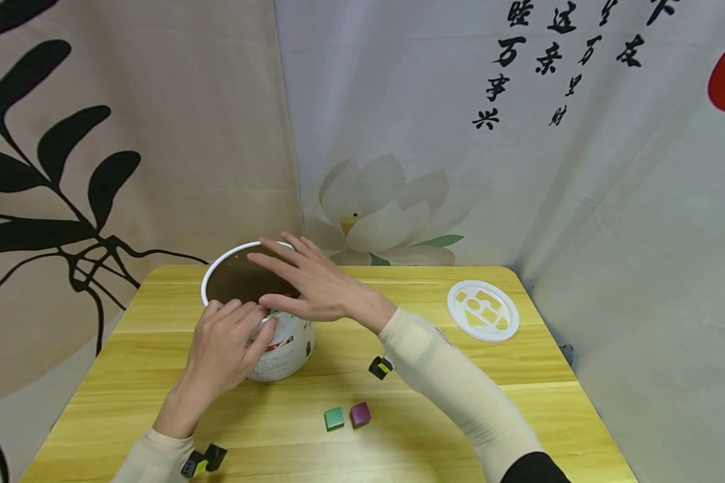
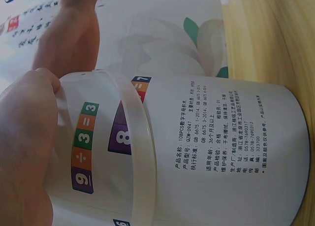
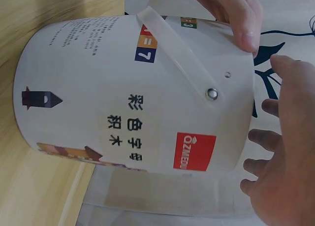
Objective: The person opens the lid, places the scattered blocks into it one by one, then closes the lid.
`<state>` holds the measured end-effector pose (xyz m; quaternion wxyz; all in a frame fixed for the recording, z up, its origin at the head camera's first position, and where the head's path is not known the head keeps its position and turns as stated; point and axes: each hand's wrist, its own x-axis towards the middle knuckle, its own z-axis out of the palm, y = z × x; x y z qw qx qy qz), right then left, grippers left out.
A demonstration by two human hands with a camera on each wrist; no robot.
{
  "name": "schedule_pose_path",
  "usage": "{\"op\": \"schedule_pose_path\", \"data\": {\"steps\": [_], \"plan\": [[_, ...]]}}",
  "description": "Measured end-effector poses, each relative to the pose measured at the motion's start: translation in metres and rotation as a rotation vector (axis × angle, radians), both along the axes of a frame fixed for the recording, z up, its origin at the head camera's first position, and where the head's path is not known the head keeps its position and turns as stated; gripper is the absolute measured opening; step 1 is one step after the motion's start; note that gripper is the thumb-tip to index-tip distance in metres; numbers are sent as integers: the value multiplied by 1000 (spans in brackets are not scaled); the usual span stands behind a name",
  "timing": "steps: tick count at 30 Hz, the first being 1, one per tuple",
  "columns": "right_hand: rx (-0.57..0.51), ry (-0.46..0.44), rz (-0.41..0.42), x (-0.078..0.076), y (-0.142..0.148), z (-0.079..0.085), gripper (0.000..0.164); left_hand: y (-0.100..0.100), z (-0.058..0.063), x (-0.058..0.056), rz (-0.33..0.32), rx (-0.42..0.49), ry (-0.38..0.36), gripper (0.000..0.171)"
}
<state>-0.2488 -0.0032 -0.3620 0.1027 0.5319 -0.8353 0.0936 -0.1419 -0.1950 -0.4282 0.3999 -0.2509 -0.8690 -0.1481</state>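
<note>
A white bucket (image 1: 284, 355) with printed coloured number tiles and Chinese text stands on the table, its round mouth showing from above. My left hand (image 1: 226, 342) grips the near-left rim, with the fingers bent over the edge and the thumb along the outside. Over the right side of the mouth, my right hand (image 1: 314, 285) reaches with spread, fairly straight fingers and holds nothing visible. A pale strap handle (image 3: 179, 56) hangs across the bucket's side from a metal rivet. What lies inside the bucket is mostly hidden.
A green cube (image 1: 334, 419) and a purple cube (image 1: 360, 415) lie side by side in front of the bucket. At the back right of the wooden table (image 1: 411, 349) lies a white round plate (image 1: 455, 312) with shaped cut-outs. Printed curtains (image 1: 399, 100) hang behind.
</note>
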Motion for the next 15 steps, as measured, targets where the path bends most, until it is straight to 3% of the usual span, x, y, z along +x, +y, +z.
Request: {"op": "schedule_pose_path", "data": {"steps": [8, 15], "plan": [[-96, -11, 60, 12, 39, -5, 76, 0, 1, -1, 12, -24, -32, 35], [-169, 9, 96, 24, 74, -20, 78, 0, 1, 0, 20, -22, -48, 34]]}}
